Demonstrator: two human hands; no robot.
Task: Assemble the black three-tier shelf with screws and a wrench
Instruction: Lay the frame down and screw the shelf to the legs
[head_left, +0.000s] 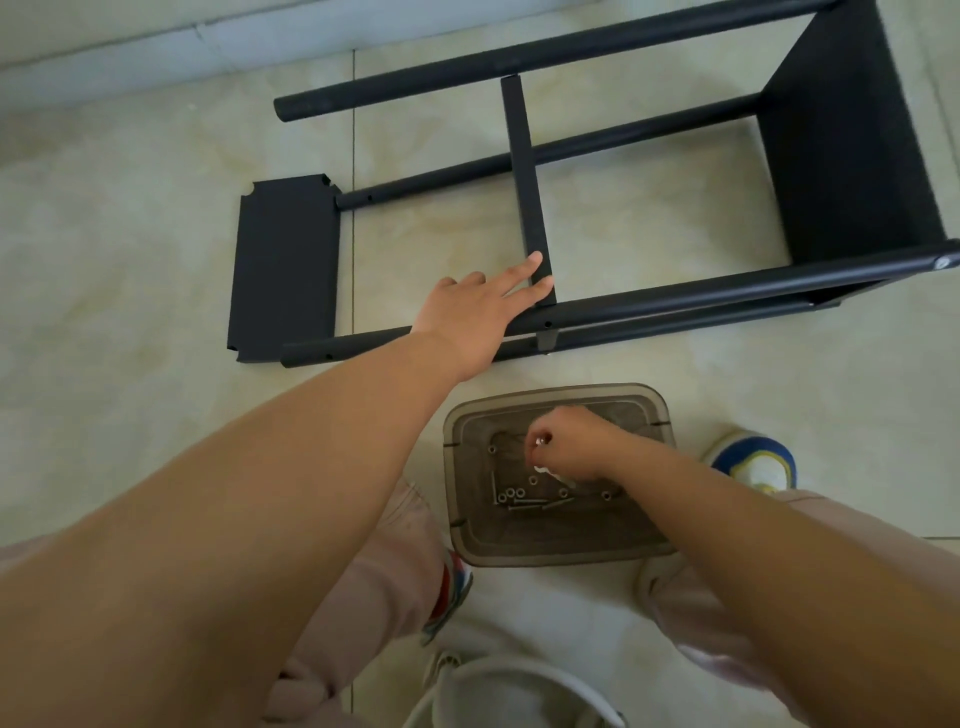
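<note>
The black shelf frame (675, 296) lies on its side on the tiled floor, four round posts running left from a fitted black panel (852, 156) at the right. A second panel (524, 171) stands edge-on between the posts. My left hand (483, 312) rests with straight fingers against that panel's near end, by the front post. A third loose panel (283, 270) lies flat at the posts' left ends. My right hand (566, 444) is inside a clear plastic tray (550, 545), its fingers pinching a small shiny screw (539, 441). Several screws and washers (535, 499) lie in the tray.
My knees and shoes (753, 460) flank the tray at the bottom of the view. A white rounded object (509, 696) sits at the bottom centre. A pale wall base (156, 57) runs along the top left. Bare tiles (119, 260) stretch to the left.
</note>
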